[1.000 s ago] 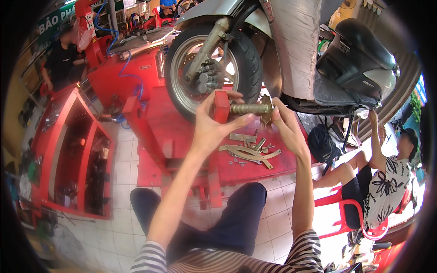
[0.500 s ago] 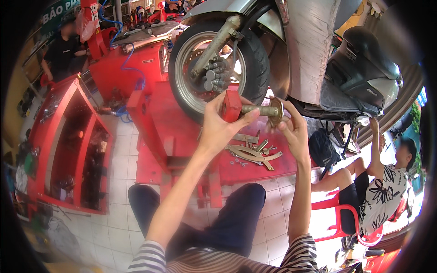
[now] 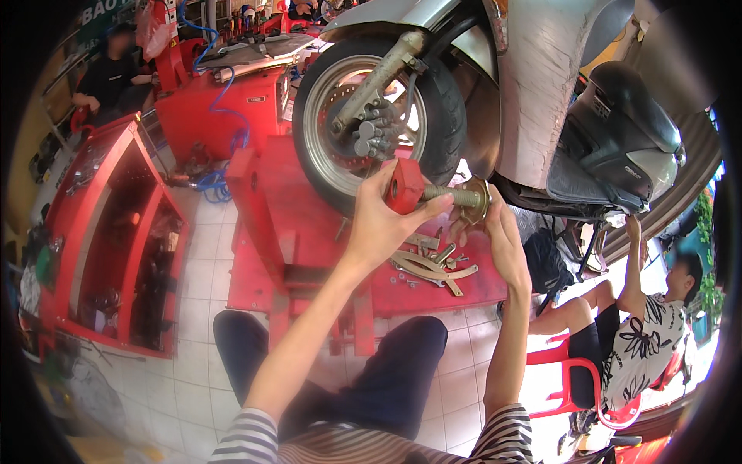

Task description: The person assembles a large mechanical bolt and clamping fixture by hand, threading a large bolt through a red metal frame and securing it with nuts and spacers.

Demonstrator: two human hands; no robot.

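Observation:
My left hand (image 3: 374,232) is closed around a red metal block (image 3: 404,187) with a hole in its near face. A thick threaded bolt (image 3: 438,193) sticks out of the block's right side, and my left thumb lies along it. At the bolt's right end sits a round brass-coloured disc (image 3: 482,199). My right hand (image 3: 506,243) holds this disc by its rim, its fingers partly hidden behind and below it. Both hands are raised in front of the front wheel (image 3: 308,147) of a scooter (image 3: 533,93).
Below my hands, a red platform (image 3: 325,236) carries curved metal strips (image 3: 433,269), bolts and small nuts. A red upright post (image 3: 251,209) stands left of it. Farther left is a red open cabinet (image 3: 100,255). At right a person (image 3: 645,332) sits on a red chair (image 3: 553,359).
My right fingers have shifted around the disc, with more of the hand now below it. The block and bolt sit slightly farther right in the view, which has itself shifted a little.

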